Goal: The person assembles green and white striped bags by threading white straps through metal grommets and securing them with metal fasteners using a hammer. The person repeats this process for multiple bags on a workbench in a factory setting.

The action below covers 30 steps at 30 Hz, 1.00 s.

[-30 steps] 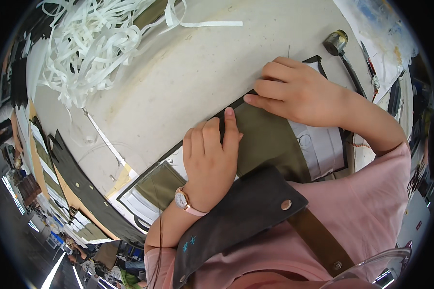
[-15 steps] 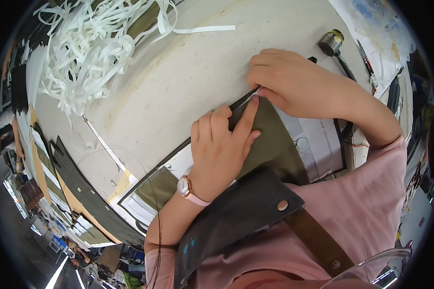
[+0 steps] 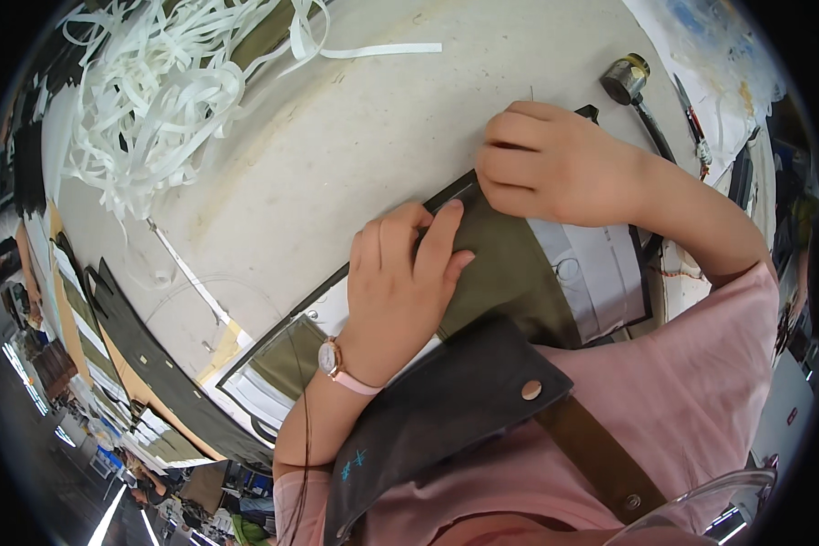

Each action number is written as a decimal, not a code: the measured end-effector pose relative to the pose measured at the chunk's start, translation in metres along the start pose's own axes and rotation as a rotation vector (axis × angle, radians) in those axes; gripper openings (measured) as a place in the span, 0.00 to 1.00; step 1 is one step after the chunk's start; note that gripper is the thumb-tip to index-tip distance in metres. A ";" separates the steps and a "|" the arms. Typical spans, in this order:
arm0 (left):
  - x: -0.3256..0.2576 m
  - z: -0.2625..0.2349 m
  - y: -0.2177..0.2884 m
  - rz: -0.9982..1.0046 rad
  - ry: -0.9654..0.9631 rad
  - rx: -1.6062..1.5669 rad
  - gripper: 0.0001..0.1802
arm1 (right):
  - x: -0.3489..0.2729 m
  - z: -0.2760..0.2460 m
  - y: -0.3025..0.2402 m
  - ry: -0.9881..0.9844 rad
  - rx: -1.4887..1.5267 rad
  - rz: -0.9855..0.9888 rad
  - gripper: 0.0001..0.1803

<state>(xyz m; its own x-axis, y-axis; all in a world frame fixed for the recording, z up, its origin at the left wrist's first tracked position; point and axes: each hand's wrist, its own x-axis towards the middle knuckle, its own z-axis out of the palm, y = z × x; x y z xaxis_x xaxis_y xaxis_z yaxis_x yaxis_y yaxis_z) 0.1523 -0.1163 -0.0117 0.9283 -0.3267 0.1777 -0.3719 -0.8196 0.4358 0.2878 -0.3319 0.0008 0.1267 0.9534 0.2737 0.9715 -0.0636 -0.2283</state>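
Pale, scuffed worktop (image 3: 337, 155) carries a tangle of white strips (image 3: 146, 109) at far left and a hammer (image 3: 630, 80) at far right. Olive fabric panel (image 3: 500, 273) lies at the near edge; left hand (image 3: 400, 282) pressed flat on it, fingers together, right hand (image 3: 555, 164) curled, grip pinching its top edge.

Probably a craft workshop: worn workbench (image 3: 337, 155), hammer (image 3: 630, 82), white strip offcuts (image 3: 146, 109).

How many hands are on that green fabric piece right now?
2. The left hand lies flat on the green fabric near its middle; the right hand presses with curled fingers at its far edge. No other hands show.
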 end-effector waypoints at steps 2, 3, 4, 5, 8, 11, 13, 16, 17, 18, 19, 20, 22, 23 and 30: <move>-0.002 0.000 -0.001 0.002 0.003 -0.015 0.29 | -0.004 -0.001 -0.002 -0.034 -0.053 -0.049 0.15; 0.000 -0.002 0.000 0.002 -0.022 0.007 0.29 | -0.006 -0.001 -0.002 -0.032 -0.090 -0.063 0.15; 0.002 -0.003 0.002 0.001 -0.047 0.029 0.28 | -0.008 -0.001 -0.001 -0.029 -0.126 -0.078 0.15; 0.002 -0.003 0.002 0.000 -0.052 0.029 0.29 | -0.008 0.001 -0.001 -0.018 -0.086 -0.048 0.16; 0.005 -0.006 -0.001 0.019 -0.062 0.007 0.29 | -0.009 -0.002 -0.004 0.004 0.023 0.065 0.18; 0.007 -0.006 -0.005 0.008 -0.055 -0.031 0.29 | -0.005 -0.004 -0.007 -0.001 0.097 0.127 0.16; 0.010 -0.006 -0.002 -0.015 -0.020 -0.037 0.28 | -0.006 -0.005 -0.006 -0.019 0.065 0.093 0.16; 0.013 -0.007 -0.004 0.022 -0.080 0.020 0.28 | -0.011 -0.002 -0.004 0.016 0.125 0.091 0.16; 0.014 -0.006 -0.003 0.034 -0.072 0.051 0.28 | -0.011 -0.002 -0.004 0.066 0.178 0.189 0.17; 0.013 -0.006 -0.001 0.047 -0.067 0.080 0.27 | -0.012 -0.001 -0.006 0.117 0.232 0.289 0.17; 0.012 -0.005 0.000 0.060 -0.061 0.110 0.27 | -0.012 -0.001 -0.006 0.169 0.285 0.390 0.18; 0.011 -0.003 0.003 0.067 -0.052 0.161 0.27 | -0.013 -0.003 -0.005 0.146 0.312 0.432 0.17; 0.009 -0.001 0.007 0.073 -0.037 0.270 0.27 | -0.013 -0.007 -0.002 0.105 0.372 0.509 0.15; 0.009 0.001 0.005 0.085 -0.020 0.233 0.27 | -0.012 -0.009 -0.001 0.061 0.358 0.505 0.14; 0.015 0.004 -0.004 0.134 -0.006 0.133 0.29 | -0.002 -0.020 0.006 -0.147 0.342 0.561 0.07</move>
<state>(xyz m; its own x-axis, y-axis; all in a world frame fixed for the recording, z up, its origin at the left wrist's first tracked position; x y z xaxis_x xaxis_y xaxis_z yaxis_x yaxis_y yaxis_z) 0.1677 -0.1199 -0.0143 0.8704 -0.4401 0.2208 -0.4893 -0.8231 0.2881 0.2975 -0.3396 0.0175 0.5414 0.8351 -0.0975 0.6454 -0.4871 -0.5884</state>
